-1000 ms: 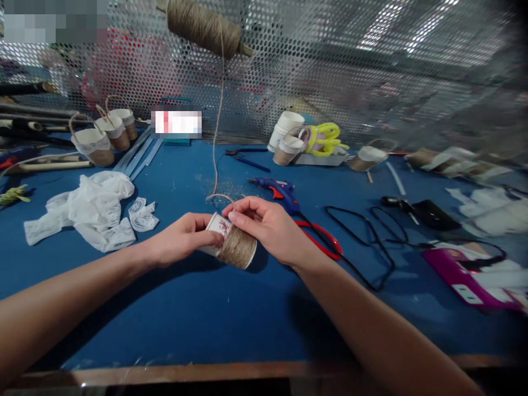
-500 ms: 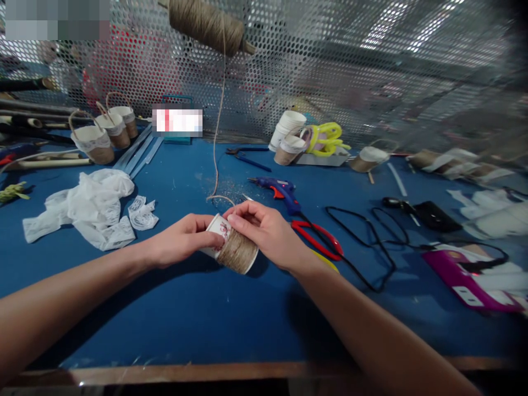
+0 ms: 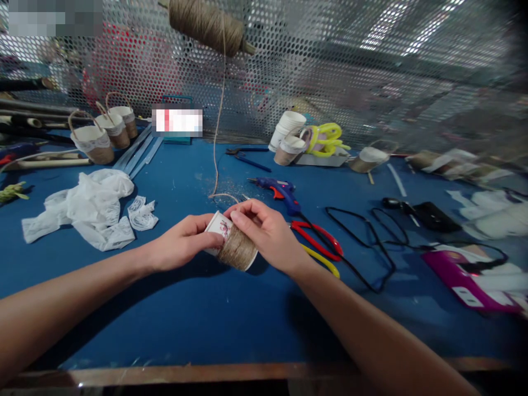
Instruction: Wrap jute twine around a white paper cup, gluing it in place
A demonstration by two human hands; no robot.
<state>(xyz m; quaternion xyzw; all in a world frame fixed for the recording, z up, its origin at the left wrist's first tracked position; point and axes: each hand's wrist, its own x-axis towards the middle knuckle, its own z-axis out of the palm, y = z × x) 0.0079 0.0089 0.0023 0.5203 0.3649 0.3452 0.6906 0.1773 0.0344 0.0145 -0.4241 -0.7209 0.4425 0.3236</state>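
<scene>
A white paper cup (image 3: 238, 250) with a small printed picture lies tilted between my hands, above the blue table. Brown twine is wound round much of its side, and the picture end stays bare. My left hand (image 3: 185, 242) grips the bare end, thumb on the picture. My right hand (image 3: 266, 234) is closed at the cup's upper side, pinching the twine (image 3: 216, 146) where it meets the wound part. That strand hangs from a large twine spool (image 3: 206, 26) above, touches the table and runs to my right fingers. The right fingertips are partly hidden.
A blue glue gun (image 3: 278, 190) and red-handled scissors (image 3: 319, 242) lie right of my hands, with a black cord beyond. White lace (image 3: 91, 206) is heaped at left. Several twine-wrapped cups (image 3: 97, 148), pliers (image 3: 251, 157) and stacked white cups (image 3: 286, 129) stand or lie along the back.
The cup has turned slightly in my hands. My right hand has shifted a little, and the twine beside it lies a bit differently. Both hands keep their hold.
</scene>
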